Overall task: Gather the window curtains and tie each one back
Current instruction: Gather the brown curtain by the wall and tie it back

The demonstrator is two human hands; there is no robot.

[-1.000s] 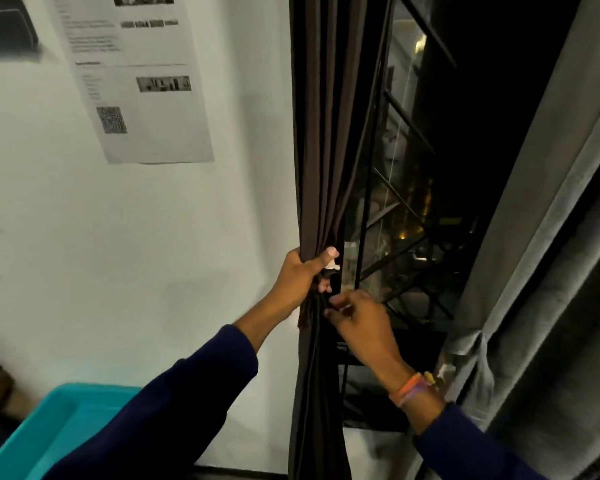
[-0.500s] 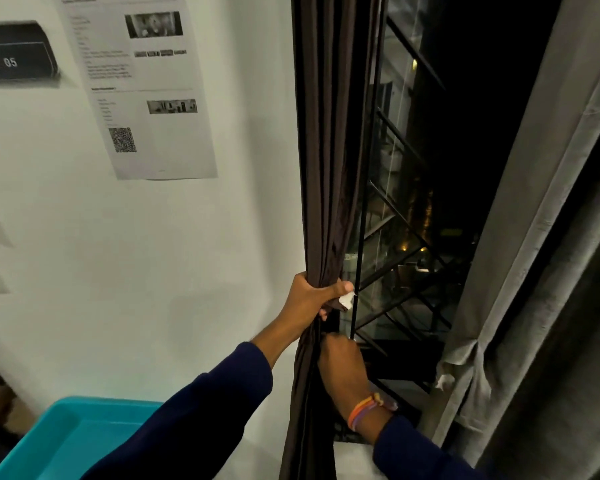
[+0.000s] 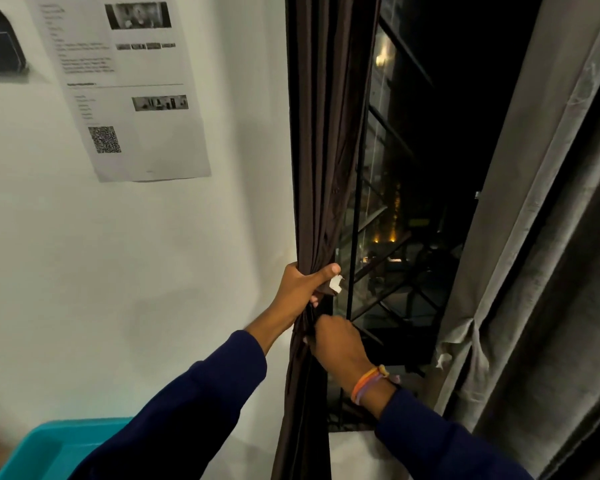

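Observation:
A dark brown curtain hangs bunched into a narrow column at the left side of the window. My left hand is clenched around the bunch at mid height, thumb across the front, with a small white tag poking out beside it. Just below, my right hand grips the same curtain, its fingers hidden in the folds. A grey curtain hangs at the right side, held by a knotted grey tie.
The dark window has black metal bars. A white wall at the left carries a printed sheet with a QR code. A teal bin stands at the lower left.
My right hand has dropped from level with my left hand to just beneath it and closed on the curtain. My left hand has kept its grip.

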